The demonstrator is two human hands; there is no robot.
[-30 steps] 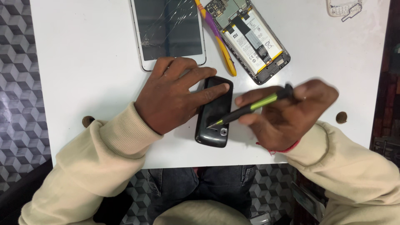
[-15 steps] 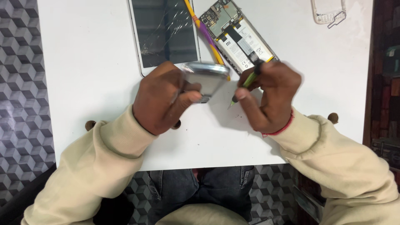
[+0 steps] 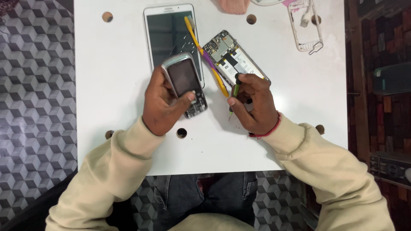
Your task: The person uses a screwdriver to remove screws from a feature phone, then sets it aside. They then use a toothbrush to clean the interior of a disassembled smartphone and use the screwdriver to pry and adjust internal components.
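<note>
My left hand (image 3: 160,105) grips a small dark keypad phone (image 3: 185,83) with a silver rim, screen and keys facing up, just above the white table (image 3: 111,77). My right hand (image 3: 252,102) holds a thin green-and-black screwdriver (image 3: 234,95) upright, tip pointing down near the table, a little right of the phone. Both sleeves are beige.
A white tablet (image 3: 171,34) with a cracked screen lies behind the phone. A yellow-and-purple pry tool (image 3: 205,55) rests across it. An opened smartphone (image 3: 233,57) shows its battery and board. A clear phone frame (image 3: 305,25) sits at the far right. Round holes dot the table.
The keypad phone was lying back-up under my left hand; it has been lifted and turned over, screen now up. My right hand drew back to the right and stood the screwdriver upright.
</note>
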